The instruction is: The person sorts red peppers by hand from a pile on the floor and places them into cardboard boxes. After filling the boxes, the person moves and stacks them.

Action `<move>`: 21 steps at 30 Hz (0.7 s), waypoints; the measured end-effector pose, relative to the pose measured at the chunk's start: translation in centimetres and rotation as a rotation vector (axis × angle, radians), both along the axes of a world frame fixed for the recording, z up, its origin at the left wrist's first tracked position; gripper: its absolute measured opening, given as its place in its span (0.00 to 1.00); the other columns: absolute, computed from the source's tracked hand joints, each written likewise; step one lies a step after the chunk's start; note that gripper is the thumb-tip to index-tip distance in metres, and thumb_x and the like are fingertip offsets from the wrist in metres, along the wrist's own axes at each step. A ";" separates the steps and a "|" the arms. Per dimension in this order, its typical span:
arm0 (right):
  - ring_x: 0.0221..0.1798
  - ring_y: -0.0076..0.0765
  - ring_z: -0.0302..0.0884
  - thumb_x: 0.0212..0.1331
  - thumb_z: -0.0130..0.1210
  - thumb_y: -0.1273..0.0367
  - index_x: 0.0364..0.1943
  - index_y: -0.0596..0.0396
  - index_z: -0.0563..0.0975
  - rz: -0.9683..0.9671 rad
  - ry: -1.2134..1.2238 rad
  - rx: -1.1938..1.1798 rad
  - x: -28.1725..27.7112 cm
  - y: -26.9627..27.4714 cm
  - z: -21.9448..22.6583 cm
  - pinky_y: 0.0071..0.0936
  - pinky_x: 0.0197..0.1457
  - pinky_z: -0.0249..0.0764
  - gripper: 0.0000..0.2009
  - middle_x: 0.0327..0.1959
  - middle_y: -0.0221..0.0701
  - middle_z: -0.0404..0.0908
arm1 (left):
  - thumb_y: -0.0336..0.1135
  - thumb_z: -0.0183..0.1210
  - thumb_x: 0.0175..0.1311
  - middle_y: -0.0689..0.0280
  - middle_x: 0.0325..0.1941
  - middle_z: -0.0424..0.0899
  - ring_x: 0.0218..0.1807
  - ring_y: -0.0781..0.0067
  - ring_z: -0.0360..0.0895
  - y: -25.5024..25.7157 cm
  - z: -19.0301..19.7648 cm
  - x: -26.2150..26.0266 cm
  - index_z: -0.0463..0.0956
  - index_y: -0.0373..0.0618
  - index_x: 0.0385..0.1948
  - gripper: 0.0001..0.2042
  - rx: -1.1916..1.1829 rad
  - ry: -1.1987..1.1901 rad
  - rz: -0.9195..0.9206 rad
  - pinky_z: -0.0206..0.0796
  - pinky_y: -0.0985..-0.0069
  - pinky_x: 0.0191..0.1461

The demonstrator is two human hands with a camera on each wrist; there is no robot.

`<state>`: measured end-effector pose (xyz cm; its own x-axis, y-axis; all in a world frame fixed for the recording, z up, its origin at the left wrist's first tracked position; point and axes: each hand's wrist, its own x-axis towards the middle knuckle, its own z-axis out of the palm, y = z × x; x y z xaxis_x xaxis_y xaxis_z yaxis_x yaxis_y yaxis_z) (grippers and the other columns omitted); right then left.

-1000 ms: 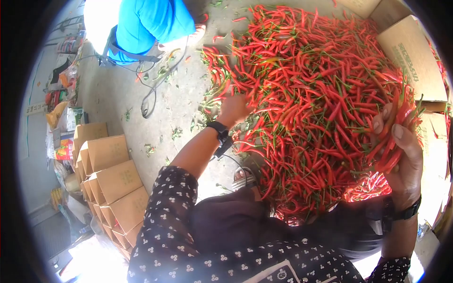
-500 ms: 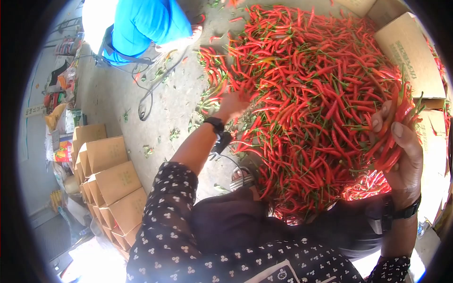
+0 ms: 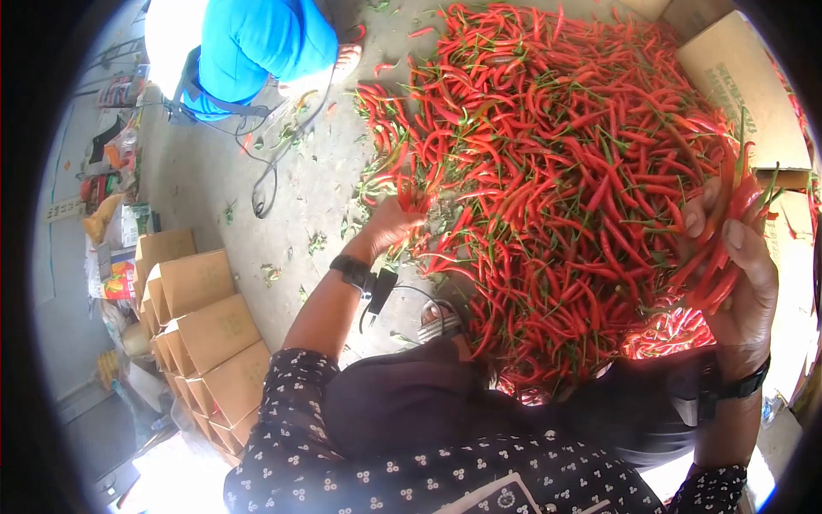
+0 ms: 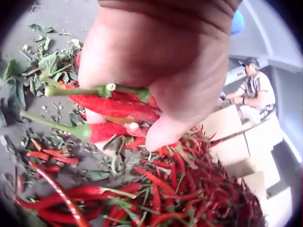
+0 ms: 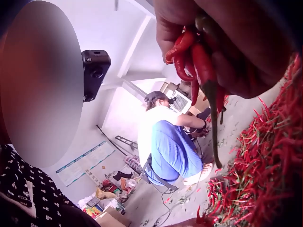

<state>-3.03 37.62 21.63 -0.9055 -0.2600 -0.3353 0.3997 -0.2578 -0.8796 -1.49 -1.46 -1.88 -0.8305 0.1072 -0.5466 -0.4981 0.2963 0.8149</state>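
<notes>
Several red chili peppers (image 4: 118,109) lie in my left hand (image 3: 390,230), thumb and fingers curled round them, green stems sticking out in the left wrist view. This hand is at the left edge of a big heap of red chilies (image 3: 565,171) on the floor, over loose leaves. My right hand (image 3: 752,274), raised at the heap's right side, grips a bunch of chilies (image 3: 726,214) with tips and stems pointing up and outward. From below, the right wrist view shows the bunch (image 5: 203,61) between curled fingers.
A printed cardboard box (image 3: 745,94) stands right of the heap. Stacked cartons (image 3: 214,317) are at the left. A person in blue trousers (image 3: 274,43) squats at the far left, near a black cable (image 3: 267,188). Another seated person (image 4: 255,92) appears in the left wrist view.
My left hand has drawn back from the heap's edge, toward me and leftward, with chilies now showing in its fingers. The right hand keeps its bunch and has barely moved.
</notes>
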 end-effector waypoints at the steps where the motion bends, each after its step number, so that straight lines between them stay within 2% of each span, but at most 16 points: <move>1: 0.43 0.28 0.67 0.50 0.56 0.62 0.48 0.60 0.67 0.008 -0.013 0.002 0.0 0.0 0.1 0.22 0.49 0.61 0.23 0.35 0.33 0.72 | 0.24 0.58 0.51 0.70 0.33 0.80 0.35 0.83 0.75 0.2 -0.5 0.6 0.75 0.38 0.40 0.12 -0.133 -0.084 0.009 0.70 0.78 0.38; 2: 0.43 0.28 0.67 0.50 0.56 0.62 0.48 0.60 0.67 0.016 -0.026 0.004 0.0 0.0 0.2 0.22 0.49 0.61 0.23 0.35 0.33 0.72 | 0.24 0.58 0.51 0.70 0.33 0.80 0.35 0.83 0.75 0.7 -1.1 1.5 0.75 0.38 0.40 0.12 -0.133 -0.084 0.008 0.70 0.78 0.38; 4: 0.42 0.27 0.67 0.50 0.56 0.62 0.47 0.60 0.67 0.006 -0.002 0.017 0.2 -0.2 0.0 0.22 0.47 0.62 0.22 0.34 0.33 0.72 | 0.31 0.63 0.49 0.69 0.24 0.75 0.27 0.81 0.70 2.0 -1.9 3.1 0.74 0.41 0.32 0.10 -0.268 -0.044 -0.032 0.64 0.79 0.32; 5: 0.42 0.27 0.67 0.50 0.56 0.62 0.47 0.60 0.68 -0.006 0.025 0.029 0.2 -0.4 -0.2 0.21 0.46 0.63 0.22 0.34 0.33 0.72 | 0.37 0.65 0.48 0.63 0.25 0.77 0.27 0.72 0.74 2.5 -2.1 3.3 0.72 0.39 0.34 0.15 -0.500 -0.037 -0.207 0.65 0.72 0.32; 6: 0.42 0.27 0.67 0.50 0.56 0.62 0.47 0.60 0.68 -0.006 0.026 0.029 0.3 -0.7 -0.2 0.21 0.46 0.63 0.22 0.34 0.33 0.72 | 0.37 0.65 0.48 0.63 0.25 0.77 0.27 0.72 0.74 3.2 -2.5 3.7 0.72 0.39 0.34 0.15 -0.500 -0.036 -0.207 0.65 0.72 0.32; 8: 0.40 0.26 0.68 0.50 0.56 0.62 0.46 0.60 0.68 -0.066 0.025 0.051 0.3 -1.1 -0.3 0.20 0.43 0.64 0.21 0.34 0.32 0.72 | 0.41 0.67 0.46 0.58 0.25 0.76 0.30 0.59 0.76 4.6 -3.5 4.6 0.71 0.40 0.34 0.19 -0.641 0.265 -0.241 0.65 0.66 0.34; 9: 0.40 0.26 0.68 0.50 0.56 0.62 0.46 0.60 0.68 -0.063 0.028 0.055 0.4 -1.2 -0.3 0.20 0.43 0.64 0.21 0.34 0.32 0.72 | 0.44 0.68 0.44 0.55 0.29 0.75 0.34 0.51 0.76 5.1 -3.5 4.5 0.69 0.42 0.34 0.21 -0.660 0.264 -0.261 0.66 0.61 0.36; 13: 0.40 0.26 0.69 0.50 0.55 0.62 0.45 0.60 0.68 -0.016 -0.017 0.041 0.2 -0.9 -0.2 0.20 0.43 0.65 0.21 0.34 0.32 0.73 | 0.46 0.67 0.44 0.55 0.33 0.74 0.36 0.50 0.76 5.8 -2.1 4.0 0.68 0.43 0.36 0.23 -0.766 0.294 -0.363 0.67 0.60 0.37; 15: 0.41 0.27 0.69 0.49 0.56 0.64 0.46 0.60 0.69 -0.001 -0.012 0.030 0.2 -0.9 0.1 0.22 0.44 0.66 0.21 0.34 0.32 0.74 | 0.47 0.65 0.46 0.53 0.38 0.73 0.38 0.48 0.76 6.2 -1.2 4.0 0.67 0.44 0.41 0.24 -0.779 0.233 -0.551 0.68 0.58 0.39; 16: 0.41 0.27 0.69 0.49 0.56 0.64 0.46 0.60 0.69 -0.003 0.002 0.035 0.2 -1.0 0.2 0.22 0.44 0.66 0.21 0.34 0.32 0.74 | 0.47 0.65 0.46 0.53 0.38 0.73 0.38 0.48 0.76 6.4 -1.6 4.2 0.67 0.44 0.41 0.24 -0.779 0.248 -0.547 0.68 0.58 0.39; 18: 0.42 0.27 0.70 0.48 0.58 0.64 0.47 0.60 0.68 -0.013 -0.013 0.017 0.2 -1.2 0.2 0.24 0.46 0.66 0.22 0.34 0.32 0.74 | 0.40 0.64 0.45 0.53 0.41 0.74 0.42 0.50 0.75 7.0 -2.4 4.8 0.65 0.45 0.44 0.25 -0.766 0.256 -0.544 0.69 0.57 0.40; 19: 0.42 0.29 0.71 0.47 0.60 0.65 0.47 0.61 0.69 -0.033 -0.025 0.003 0.2 -1.2 0.1 0.27 0.49 0.66 0.23 0.34 0.32 0.74 | 0.37 0.60 0.48 0.53 0.38 0.77 0.40 0.50 0.76 7.2 -2.3 4.7 0.66 0.45 0.44 0.20 -0.721 0.261 -0.504 0.69 0.56 0.39; 20: 0.42 0.29 0.71 0.47 0.60 0.65 0.47 0.61 0.69 -0.036 -0.016 0.005 0.3 -1.2 0.2 0.27 0.49 0.66 0.23 0.34 0.32 0.74 | 0.37 0.60 0.48 0.53 0.38 0.77 0.40 0.50 0.76 7.3 -2.2 4.6 0.66 0.45 0.44 0.20 -0.721 0.271 -0.502 0.69 0.56 0.39; 21: 0.41 0.29 0.71 0.47 0.59 0.65 0.46 0.61 0.69 -0.035 -0.023 0.004 0.3 -1.2 0.4 0.27 0.50 0.65 0.22 0.33 0.33 0.75 | 0.36 0.58 0.50 0.53 0.35 0.78 0.39 0.50 0.77 7.3 -1.8 4.3 0.67 0.45 0.43 0.17 -0.760 0.190 -0.512 0.68 0.56 0.39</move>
